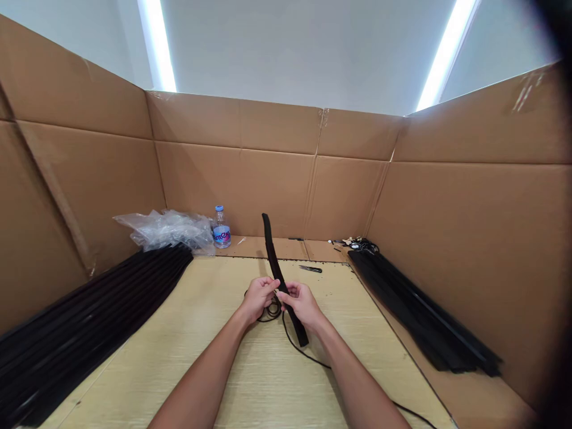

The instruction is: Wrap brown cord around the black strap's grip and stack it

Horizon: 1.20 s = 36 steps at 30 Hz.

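A long black strip (273, 259), flat and slightly bent, is held up over the middle of the table. My left hand (259, 296) pinches it from the left side, near its middle. Close beside it, my right hand (302, 301) grips the same strip from the right, thumb across its front. The strip's lower end hangs toward me between my wrists. A thin black cord (308, 356) lies coiled under my left hand and runs off toward the lower right, passing behind my right forearm. Whether the cord joins the strip is hidden by my fingers.
Black strips (98, 316) lie stacked at left, with another pile (420, 310) at right. Clear plastic bags (170, 229) and a water bottle (221, 229) stand at the back left. A small black-handled cutting tool (311, 269) lies beyond my hands. Cardboard walls (232, 185) surround the table.
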Each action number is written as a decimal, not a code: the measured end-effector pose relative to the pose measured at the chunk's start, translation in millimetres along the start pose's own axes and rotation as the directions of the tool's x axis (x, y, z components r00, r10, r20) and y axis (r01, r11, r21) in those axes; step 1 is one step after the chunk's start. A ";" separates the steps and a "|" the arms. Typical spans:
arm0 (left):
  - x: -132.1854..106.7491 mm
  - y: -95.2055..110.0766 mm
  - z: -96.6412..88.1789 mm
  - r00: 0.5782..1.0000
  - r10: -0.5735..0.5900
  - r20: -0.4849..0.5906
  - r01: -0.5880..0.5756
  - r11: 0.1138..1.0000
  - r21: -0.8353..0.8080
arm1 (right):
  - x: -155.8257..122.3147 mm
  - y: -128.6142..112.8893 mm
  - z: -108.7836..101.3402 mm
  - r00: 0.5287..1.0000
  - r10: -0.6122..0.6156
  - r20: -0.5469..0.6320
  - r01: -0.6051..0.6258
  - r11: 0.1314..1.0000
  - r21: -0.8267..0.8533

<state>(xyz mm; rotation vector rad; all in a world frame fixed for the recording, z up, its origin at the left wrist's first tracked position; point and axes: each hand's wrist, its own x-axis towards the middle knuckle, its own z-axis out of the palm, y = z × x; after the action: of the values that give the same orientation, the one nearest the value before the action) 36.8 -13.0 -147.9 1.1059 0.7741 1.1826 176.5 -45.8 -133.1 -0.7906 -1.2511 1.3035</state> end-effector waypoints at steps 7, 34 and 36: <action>-4.3 8.6 9.0 1.000 -0.009 0.027 0.009 1.000 0.009 | -1.5 -5.8 0.0 0.999 0.032 -0.010 -0.032 0.999 -0.006; 0.5 4.8 8.0 0.996 0.043 -0.074 -0.039 0.998 0.044 | 6.2 0.4 -3.6 0.995 -0.088 -0.049 0.083 0.993 -0.083; 0.9 3.7 7.7 0.996 0.047 -0.070 -0.044 0.998 0.045 | 4.4 1.1 -1.9 0.996 -0.077 -0.047 0.073 0.994 -0.077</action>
<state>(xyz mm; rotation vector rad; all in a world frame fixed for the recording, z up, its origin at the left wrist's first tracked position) 42.9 -14.0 -142.0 1.1271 0.8365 1.2543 177.3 -41.0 -133.6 -0.8165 -1.2844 1.1751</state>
